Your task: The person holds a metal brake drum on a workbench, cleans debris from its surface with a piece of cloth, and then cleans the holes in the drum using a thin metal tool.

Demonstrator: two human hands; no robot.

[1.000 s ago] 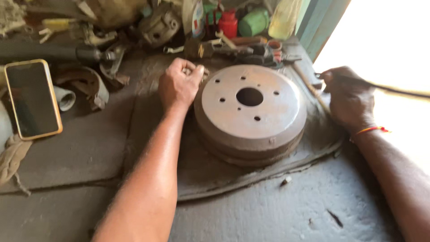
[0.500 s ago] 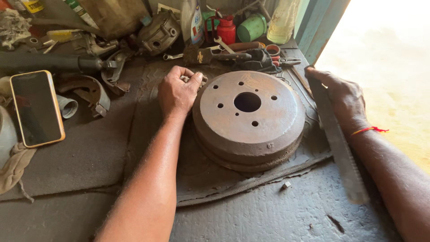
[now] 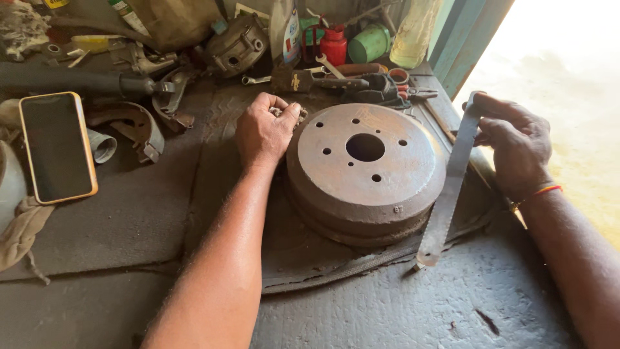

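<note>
A rusty round brake drum with a centre hole and several bolt holes lies flat on a dark rubber mat on the bench. My left hand rests against the drum's left rim, fingers closed on a small wad of something dirty. My right hand is at the drum's right side and grips the upper end of a long flat metal strip, which slants down with its lower tip touching the bench.
A phone in an orange case lies face up at the left. Behind the drum sit pliers, wrenches, a red can, a green tin, brake shoes and a metal housing. A doorway is on the right.
My right hand has lifted the flat metal strip off the bench edge and tilted it upright beside the drum. My left hand has stayed at the drum's rim.
</note>
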